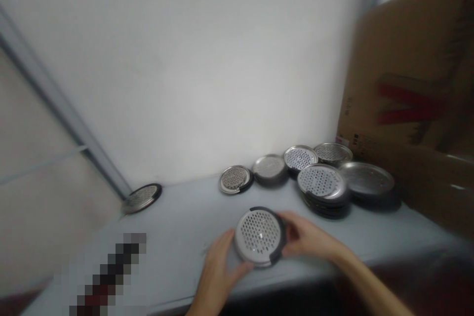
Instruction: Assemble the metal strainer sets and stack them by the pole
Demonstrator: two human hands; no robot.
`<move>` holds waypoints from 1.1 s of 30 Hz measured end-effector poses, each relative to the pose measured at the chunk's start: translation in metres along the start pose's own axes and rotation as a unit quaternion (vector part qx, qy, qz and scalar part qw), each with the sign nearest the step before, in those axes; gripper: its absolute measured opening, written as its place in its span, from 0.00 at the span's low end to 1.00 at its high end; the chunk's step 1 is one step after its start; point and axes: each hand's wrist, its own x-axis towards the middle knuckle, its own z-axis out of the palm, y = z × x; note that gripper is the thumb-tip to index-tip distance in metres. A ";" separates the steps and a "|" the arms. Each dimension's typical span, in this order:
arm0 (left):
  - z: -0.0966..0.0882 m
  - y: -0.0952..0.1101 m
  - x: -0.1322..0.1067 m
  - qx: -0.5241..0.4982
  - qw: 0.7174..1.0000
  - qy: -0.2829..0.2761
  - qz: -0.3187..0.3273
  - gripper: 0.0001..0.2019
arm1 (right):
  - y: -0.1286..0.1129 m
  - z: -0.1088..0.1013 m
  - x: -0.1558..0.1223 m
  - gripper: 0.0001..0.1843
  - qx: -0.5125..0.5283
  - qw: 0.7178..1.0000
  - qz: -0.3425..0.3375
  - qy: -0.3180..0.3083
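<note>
Above the front part of the table, a round metal grater [259, 234] with a black edge grip is held tilted, its holed face up. My right hand [307, 238] pinches its black right edge, the thumb in front and the fingers partly hidden behind. On the other side my left hand [219, 267] closes round the lower left rim, thumb at the bottom and fingers at the left. A single grater [235, 178] lies just behind them. To the right of it stands a stack of similar graters [322, 182].
More round metal pieces stand in stacks at the back right, among them plain-faced ones [366, 177]. A lone grater [142, 197] lies at the table's far left corner. A cardboard box [392, 64] rises on the right, and a white wall [192, 59] stands behind the grey table [177, 237].
</note>
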 end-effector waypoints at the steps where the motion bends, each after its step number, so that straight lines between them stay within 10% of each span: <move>1: -0.001 0.004 0.001 -0.007 1.000 -0.001 0.002 0.40 | 0.000 0.000 0.000 0.52 0.002 1.000 -0.007 -0.002; 9: -0.016 0.031 0.014 -0.052 0.997 -0.052 -0.008 0.36 | -0.002 0.000 0.002 0.49 -0.017 1.000 -0.017 -0.008; 23: -0.011 0.014 0.004 -0.060 0.997 -0.034 -0.018 0.38 | 0.001 0.003 -0.002 0.52 -0.004 1.000 -0.008 0.005; 33: -0.041 0.042 0.012 -0.109 0.986 0.002 -0.127 0.34 | -0.017 0.013 0.006 0.21 0.044 0.993 -0.041 0.103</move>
